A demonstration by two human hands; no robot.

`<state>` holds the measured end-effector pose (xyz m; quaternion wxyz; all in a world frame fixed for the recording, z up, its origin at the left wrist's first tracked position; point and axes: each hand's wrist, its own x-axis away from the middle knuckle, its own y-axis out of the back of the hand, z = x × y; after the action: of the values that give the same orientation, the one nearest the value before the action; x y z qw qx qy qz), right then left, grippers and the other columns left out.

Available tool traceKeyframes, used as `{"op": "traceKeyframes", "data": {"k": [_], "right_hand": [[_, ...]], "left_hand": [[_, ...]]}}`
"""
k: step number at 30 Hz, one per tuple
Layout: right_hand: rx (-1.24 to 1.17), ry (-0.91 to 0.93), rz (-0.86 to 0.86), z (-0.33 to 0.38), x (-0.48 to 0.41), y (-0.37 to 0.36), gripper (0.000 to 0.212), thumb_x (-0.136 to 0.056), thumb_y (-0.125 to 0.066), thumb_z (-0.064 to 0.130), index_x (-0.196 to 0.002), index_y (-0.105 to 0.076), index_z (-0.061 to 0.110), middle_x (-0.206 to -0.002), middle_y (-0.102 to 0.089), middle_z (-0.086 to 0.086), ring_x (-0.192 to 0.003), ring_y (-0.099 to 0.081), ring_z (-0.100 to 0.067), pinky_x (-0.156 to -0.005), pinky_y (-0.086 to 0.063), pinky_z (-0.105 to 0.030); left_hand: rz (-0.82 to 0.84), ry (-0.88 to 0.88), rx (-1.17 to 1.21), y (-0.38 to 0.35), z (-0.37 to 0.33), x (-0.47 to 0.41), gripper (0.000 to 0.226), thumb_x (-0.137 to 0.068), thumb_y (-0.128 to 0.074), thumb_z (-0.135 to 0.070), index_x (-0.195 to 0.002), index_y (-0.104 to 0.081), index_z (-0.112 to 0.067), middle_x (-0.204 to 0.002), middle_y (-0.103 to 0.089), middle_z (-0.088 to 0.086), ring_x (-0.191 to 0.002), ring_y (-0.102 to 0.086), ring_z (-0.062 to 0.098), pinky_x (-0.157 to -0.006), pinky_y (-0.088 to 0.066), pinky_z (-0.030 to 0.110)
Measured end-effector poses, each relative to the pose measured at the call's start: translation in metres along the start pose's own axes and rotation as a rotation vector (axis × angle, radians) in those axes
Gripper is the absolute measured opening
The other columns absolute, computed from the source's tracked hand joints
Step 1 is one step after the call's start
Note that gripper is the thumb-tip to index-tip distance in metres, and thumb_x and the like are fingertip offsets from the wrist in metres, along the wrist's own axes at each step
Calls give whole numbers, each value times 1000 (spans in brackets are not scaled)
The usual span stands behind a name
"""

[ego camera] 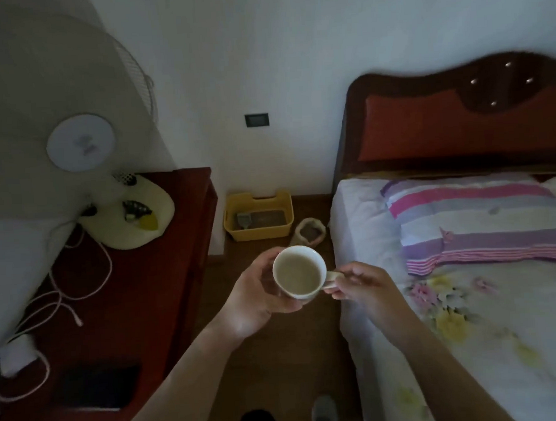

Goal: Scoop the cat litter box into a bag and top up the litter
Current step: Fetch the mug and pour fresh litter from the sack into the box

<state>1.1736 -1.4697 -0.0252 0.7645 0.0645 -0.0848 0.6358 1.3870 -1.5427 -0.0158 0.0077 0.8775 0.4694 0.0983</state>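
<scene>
Cup (299, 271) upright, handle rightward, left hand (259, 296) cradling its side, right hand (362, 286) pinching the handle

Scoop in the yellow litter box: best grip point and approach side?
Hedged, since it's small and dim: the scoop lies in the left end of the yellow box, part of it pointing toward the near wall. Grip that near end, coming from above, as the walls block a side approach. Both hands are busy with the cup.
</scene>
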Motion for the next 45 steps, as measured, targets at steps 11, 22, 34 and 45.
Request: {"op": "traceKeyframes", "data": {"k": [11, 22, 34, 45], "right_hand": [[73, -102, -69, 26, -244, 23, 11, -90, -68, 15, -84, -77, 17, -91, -74, -15, -95, -69, -34, -92, -55, -45], [3, -239, -64, -19, -437, 72, 7, -89, -68, 13, -88, -74, 9, -92, -71, -16, -94, -67, -30, -88, -52, -41], [31, -285, -81, -218, -617, 91, 27, -66, -75, 39, -78, -74, 14, -93, -70, -23, -97, -65, -42, -97, -46, -63], [-10, -412, -491, -551, -716, 93, 18, -79, -68, 5, -62, -69, 13, -75, -70, -17, -79, -68, -35, -74, -58, -44]], "left_hand": [[33, 49, 35, 73, 18, -252, 87, -49, -94, -25, -126, -56, -35, -119, -66, -10, -115, -62, 18, -93, -55, 43], [131, 258, -14, 97, 58, -452, 85, -58, -90, -7, -118, -52, -55, -114, -62, -27, -110, -60, -3, -80, -53, 16], [206, 258, -31, 107, 265, -626, 85, -63, -85, 9, -129, -48, -31, -128, -56, -3, -118, -57, 12, -92, -54, 31], [403, 172, -246, 63, 601, -747, 92, -64, -92, -20, -134, -38, -44, -124, -48, -32, -116, -46, -15, -87, -45, 17]]}}
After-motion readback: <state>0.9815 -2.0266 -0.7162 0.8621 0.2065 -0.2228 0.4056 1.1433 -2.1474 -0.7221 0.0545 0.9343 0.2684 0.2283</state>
